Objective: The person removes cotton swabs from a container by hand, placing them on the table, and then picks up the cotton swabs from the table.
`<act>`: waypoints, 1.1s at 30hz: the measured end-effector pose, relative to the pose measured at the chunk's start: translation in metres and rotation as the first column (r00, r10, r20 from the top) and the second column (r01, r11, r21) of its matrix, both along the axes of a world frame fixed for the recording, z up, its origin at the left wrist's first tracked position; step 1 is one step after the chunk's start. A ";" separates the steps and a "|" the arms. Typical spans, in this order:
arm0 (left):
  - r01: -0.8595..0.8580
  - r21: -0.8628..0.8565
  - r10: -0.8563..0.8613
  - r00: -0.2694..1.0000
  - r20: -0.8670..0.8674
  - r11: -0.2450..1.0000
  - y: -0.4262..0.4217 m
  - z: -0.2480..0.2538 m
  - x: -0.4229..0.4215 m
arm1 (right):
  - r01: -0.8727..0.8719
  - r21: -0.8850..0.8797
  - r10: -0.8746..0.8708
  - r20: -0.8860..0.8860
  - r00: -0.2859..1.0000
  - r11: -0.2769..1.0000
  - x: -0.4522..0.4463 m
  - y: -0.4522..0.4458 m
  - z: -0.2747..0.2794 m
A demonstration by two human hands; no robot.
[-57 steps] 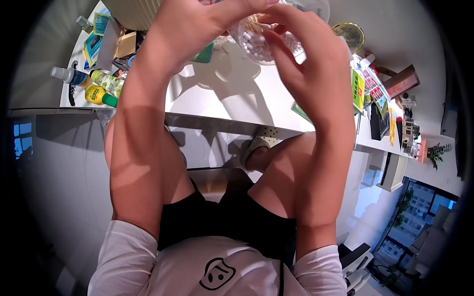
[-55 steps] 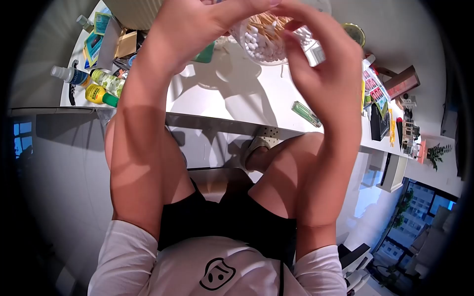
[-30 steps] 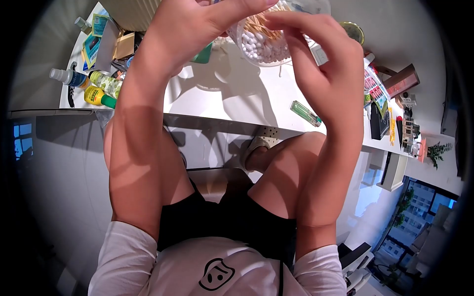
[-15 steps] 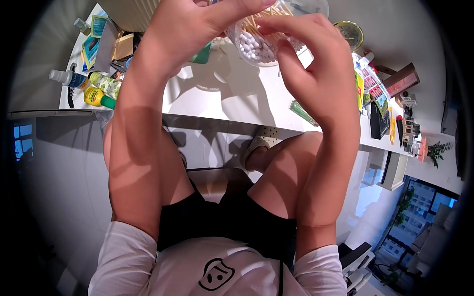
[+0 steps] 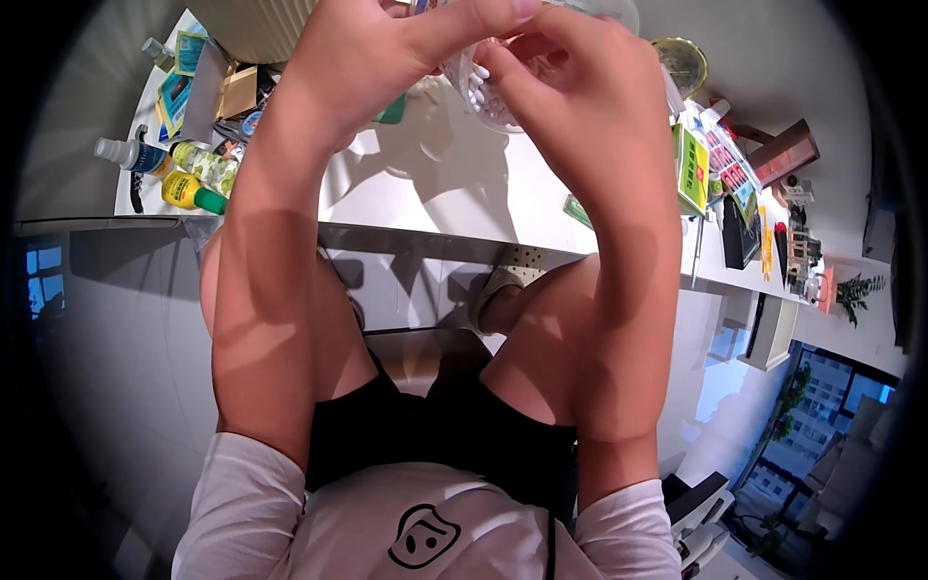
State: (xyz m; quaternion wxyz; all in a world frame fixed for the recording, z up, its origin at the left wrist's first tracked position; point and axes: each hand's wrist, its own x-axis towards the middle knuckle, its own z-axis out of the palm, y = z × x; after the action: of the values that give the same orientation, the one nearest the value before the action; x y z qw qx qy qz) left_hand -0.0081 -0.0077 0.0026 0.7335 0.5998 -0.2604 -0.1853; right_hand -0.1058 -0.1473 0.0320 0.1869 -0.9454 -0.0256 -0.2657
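Note:
At the top of the view, a clear plastic tub of cotton swabs (image 5: 493, 108) is tilted, with white swab tips showing through its side. My left hand (image 5: 406, 43) is closed around the tub's left side, its thumb stretched across the top. Over the tub's opening is my right hand (image 5: 580, 77), thumb and fingers bent together among the swabs. Its fingertips are largely hidden, so what they pinch does not show. Most of the swabs are covered by this hand.
On the white table (image 5: 425, 193), a yellow bottle with a green cap (image 5: 188, 191) and other bottles stand left. A green-yellow box (image 5: 691, 169), a gold-rimmed round dish (image 5: 681, 66) and a reddish box (image 5: 785, 155) sit right. A small green packet (image 5: 577, 210) lies near the front edge.
My right hand has moved left over the tub, and its spread thumb and fingers have closed in among the swabs. My left hand has hardly moved.

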 end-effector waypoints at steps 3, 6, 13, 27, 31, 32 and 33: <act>0.040 -0.028 -0.039 0.999 0.037 0.999 0.002 -0.004 0.001 | 0.038 0.027 -0.038 0.006 0.999 0.999 0.005 -0.003 -0.003; 0.085 -0.083 -0.080 0.994 0.070 0.993 0.003 -0.007 0.002 | 0.074 0.055 -0.072 -0.033 0.997 0.996 0.012 -0.008 -0.010; 0.011 0.011 -0.012 1.000 0.021 1.000 -0.001 0.001 -0.002 | 0.129 0.039 -0.128 -0.031 0.991 0.991 0.016 -0.004 -0.010; 0.035 -0.017 -0.034 0.999 0.025 0.999 -0.001 -0.001 -0.002 | 0.119 -0.070 -0.117 0.038 0.992 0.990 0.016 -0.003 -0.015; 0.055 -0.043 -0.052 0.997 0.059 0.998 0.002 -0.005 0.002 | 0.127 -0.105 -0.119 0.080 0.990 0.986 0.012 0.003 -0.007; 0.071 -0.063 -0.067 0.996 0.065 0.995 0.002 -0.005 0.002 | 0.126 -0.105 -0.118 0.079 0.990 0.986 0.012 0.003 -0.008; 0.088 -0.082 -0.082 0.994 0.071 0.993 0.002 -0.004 0.002 | 0.110 -0.098 -0.101 0.084 0.991 0.989 0.012 0.003 -0.008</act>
State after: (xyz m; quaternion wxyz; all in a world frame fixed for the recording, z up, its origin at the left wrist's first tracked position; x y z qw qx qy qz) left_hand -0.0060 -0.0061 -0.0014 0.7407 0.5622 -0.3182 -0.1846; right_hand -0.0942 -0.1445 0.0237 0.1226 -0.9425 0.0035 -0.3108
